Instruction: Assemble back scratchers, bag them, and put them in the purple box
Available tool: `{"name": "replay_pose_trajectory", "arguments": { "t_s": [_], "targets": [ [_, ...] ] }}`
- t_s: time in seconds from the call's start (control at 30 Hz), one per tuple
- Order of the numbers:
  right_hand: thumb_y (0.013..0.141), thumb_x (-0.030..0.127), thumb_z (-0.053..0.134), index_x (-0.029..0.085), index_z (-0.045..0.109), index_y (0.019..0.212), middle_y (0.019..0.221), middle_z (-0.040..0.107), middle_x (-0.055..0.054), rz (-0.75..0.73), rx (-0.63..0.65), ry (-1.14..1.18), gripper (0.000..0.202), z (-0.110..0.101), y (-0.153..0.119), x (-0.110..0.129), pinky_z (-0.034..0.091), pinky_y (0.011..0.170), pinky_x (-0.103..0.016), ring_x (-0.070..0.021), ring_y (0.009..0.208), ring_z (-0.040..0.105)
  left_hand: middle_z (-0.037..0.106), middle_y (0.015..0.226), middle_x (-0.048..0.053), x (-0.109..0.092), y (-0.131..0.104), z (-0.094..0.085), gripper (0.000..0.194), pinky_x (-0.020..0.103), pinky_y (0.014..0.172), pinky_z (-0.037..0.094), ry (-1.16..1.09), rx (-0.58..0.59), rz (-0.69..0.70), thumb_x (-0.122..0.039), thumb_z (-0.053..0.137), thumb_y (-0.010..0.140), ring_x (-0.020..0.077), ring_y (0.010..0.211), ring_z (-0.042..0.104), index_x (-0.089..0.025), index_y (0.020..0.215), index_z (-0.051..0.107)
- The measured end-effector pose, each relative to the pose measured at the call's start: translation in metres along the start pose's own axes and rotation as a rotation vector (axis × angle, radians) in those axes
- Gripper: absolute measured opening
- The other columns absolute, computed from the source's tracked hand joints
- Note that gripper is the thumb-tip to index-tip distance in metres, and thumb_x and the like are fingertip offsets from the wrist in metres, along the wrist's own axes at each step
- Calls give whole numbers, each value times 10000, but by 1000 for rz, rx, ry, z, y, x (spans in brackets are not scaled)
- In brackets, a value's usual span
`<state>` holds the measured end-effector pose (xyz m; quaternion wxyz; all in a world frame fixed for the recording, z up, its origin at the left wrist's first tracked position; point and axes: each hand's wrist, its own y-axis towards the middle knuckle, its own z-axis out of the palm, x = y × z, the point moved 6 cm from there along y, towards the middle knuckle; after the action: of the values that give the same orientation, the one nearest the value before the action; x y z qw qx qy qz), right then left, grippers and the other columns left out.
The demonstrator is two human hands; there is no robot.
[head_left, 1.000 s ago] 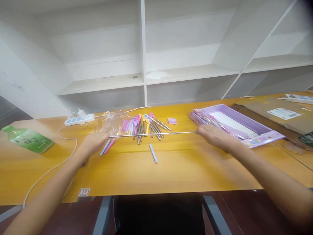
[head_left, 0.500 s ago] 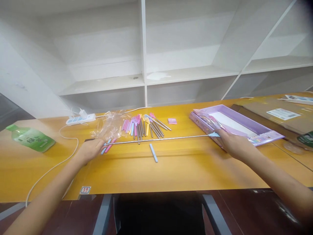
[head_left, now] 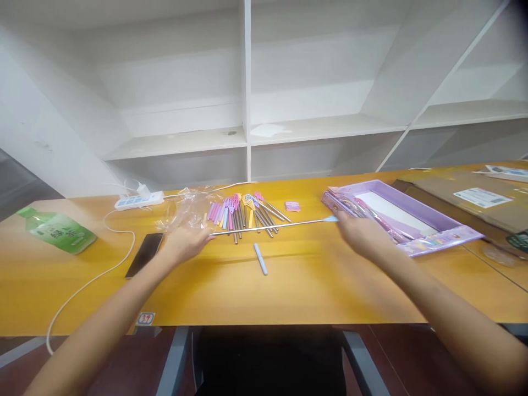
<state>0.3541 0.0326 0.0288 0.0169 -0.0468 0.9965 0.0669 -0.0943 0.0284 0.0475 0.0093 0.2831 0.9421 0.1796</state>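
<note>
A thin metal rod (head_left: 268, 226) spans the space between my hands, above the table. Its left end is in the closed fingers of my left hand (head_left: 188, 242). My right hand (head_left: 358, 231) is closed on its right end, by a light blue piece (head_left: 330, 219). Behind the rod lie several metal sticks with pink, yellow and blue hand-shaped heads (head_left: 249, 202), beside short coloured tubes (head_left: 216, 212). One light blue tube (head_left: 260, 259) rests alone in front of the rod.
Left are a green pouch (head_left: 58, 230), a power strip (head_left: 139, 201), a white cable, a black phone (head_left: 144, 255) and clear plastic wrap (head_left: 192, 204). Right are a purple tray (head_left: 381, 187) with packets and a cardboard box (head_left: 437, 192). A small pink item (head_left: 292, 206) lies behind the rod.
My hands have come closer together, and the rod between them looks shorter. My left hand has moved right, uncovering the phone; my right hand has moved left.
</note>
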Motion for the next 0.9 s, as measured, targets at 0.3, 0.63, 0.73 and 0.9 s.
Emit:
{"name": "replay_pose_trajectory", "arguments": {
  "t_s": [0.3, 0.63, 0.73, 0.9],
  "targets": [
    [1047, 67, 317, 118, 568, 1147, 939, 730, -203, -250, 74, -61, 275, 28, -3, 178, 450, 621, -272, -272, 833, 772, 703, 711, 113, -98, 54, 44, 479, 263, 545, 356, 157, 130, 142, -475, 362, 1122, 206, 556, 643, -152, 935, 663],
    [1081, 139, 315, 137, 523, 1273, 1022, 726, -198, -269, 29, -73, 283, 22, 0, 165, 400, 630, -267, -263, 909, 747, 673, 738, 64, -92, 48, 49, 408, 243, 547, 306, 120, 33, 158, -433, 377, 1132, 144, 552, 589, -179, 970, 651],
    [1073, 122, 309, 128, 528, 1271, 1053, 717, -204, -287, 42, -91, 295, 26, 1, 164, 397, 627, -269, -268, 890, 749, 681, 788, 71, -93, 49, 53, 413, 246, 544, 308, 115, 44, 161, -436, 376, 1132, 150, 587, 606, -167, 972, 646],
    [1064, 93, 279, 106, 553, 1214, 1047, 710, -207, -282, 54, -98, 312, 31, 2, 160, 395, 618, -271, -270, 867, 749, 688, 878, 81, -97, 52, 59, 386, 257, 549, 325, 76, 53, 199, -384, 354, 1141, 176, 698, 650, -162, 1001, 638]
  ]
}}
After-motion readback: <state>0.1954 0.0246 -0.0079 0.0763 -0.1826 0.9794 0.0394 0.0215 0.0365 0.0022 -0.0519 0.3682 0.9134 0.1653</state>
